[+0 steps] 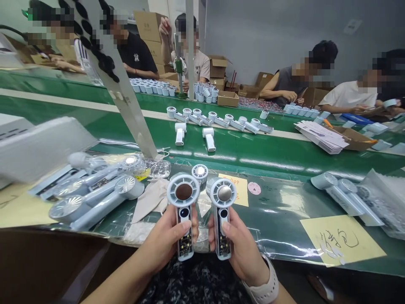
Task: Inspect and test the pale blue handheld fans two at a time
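My left hand (pixel 169 230) is closed around the handle of a pale blue handheld fan (pixel 173 192), its thumb on the front below the round button. A matching handheld fan (pixel 214 198) is gripped by my right hand (pixel 242 238), the thumb likewise near its button. Both fans are upright, side by side, with circuit boards showing in the handles. The left one has a dark brown disc at its centre, the right one a silvery disc. Behind them the round head of another fan (pixel 200 171) shows; its lower part is hidden. A grey cloth (pixel 148 202) lies left of the left fan.
Several fans (pixel 107 198) lie piled at left, others (pixel 344 194) at right beside a plastic bag (pixel 386 207). More fans (pixel 221 120) line the green conveyor belt (pixel 253 154). A slanted metal post (pixel 126 101) rises at left. A yellow note (pixel 343 240) lies front right. Co-workers sit opposite.
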A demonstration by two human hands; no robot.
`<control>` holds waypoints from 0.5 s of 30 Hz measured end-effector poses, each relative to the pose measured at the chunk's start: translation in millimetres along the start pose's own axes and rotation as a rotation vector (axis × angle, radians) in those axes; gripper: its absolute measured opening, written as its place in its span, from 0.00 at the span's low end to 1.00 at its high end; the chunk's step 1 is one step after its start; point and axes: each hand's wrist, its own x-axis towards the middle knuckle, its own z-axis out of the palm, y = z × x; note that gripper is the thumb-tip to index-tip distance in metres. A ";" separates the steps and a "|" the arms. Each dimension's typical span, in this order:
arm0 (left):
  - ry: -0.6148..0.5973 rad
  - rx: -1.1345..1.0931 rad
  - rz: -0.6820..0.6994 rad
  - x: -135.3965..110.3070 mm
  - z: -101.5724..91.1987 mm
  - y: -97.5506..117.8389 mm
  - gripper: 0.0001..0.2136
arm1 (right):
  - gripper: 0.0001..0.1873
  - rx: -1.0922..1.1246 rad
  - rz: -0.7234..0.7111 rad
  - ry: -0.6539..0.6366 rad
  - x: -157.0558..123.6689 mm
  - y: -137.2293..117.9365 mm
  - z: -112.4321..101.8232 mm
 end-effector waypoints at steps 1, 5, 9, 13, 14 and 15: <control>-0.009 0.004 -0.001 0.8 0.5 -0.1 0.16 | 0.17 0.010 0.010 0.002 0.2 -0.2 1.0; -0.029 0.018 -0.005 1.8 1.8 -0.4 0.15 | 0.19 0.028 0.031 0.013 -1.1 -0.9 4.7; 0.005 0.081 0.039 2.2 4.1 2.2 0.13 | 0.18 -0.008 0.012 0.016 -2.5 0.8 5.5; 0.039 0.267 0.126 3.7 2.0 6.8 0.06 | 0.18 -0.047 -0.023 -0.012 0.5 2.5 2.6; 0.039 0.294 0.149 3.8 -0.1 9.2 0.06 | 0.18 -0.063 -0.018 -0.023 1.1 1.7 1.4; 0.048 0.319 0.173 3.6 -2.9 12.6 0.06 | 0.18 -0.086 -0.012 -0.026 1.1 0.0 0.0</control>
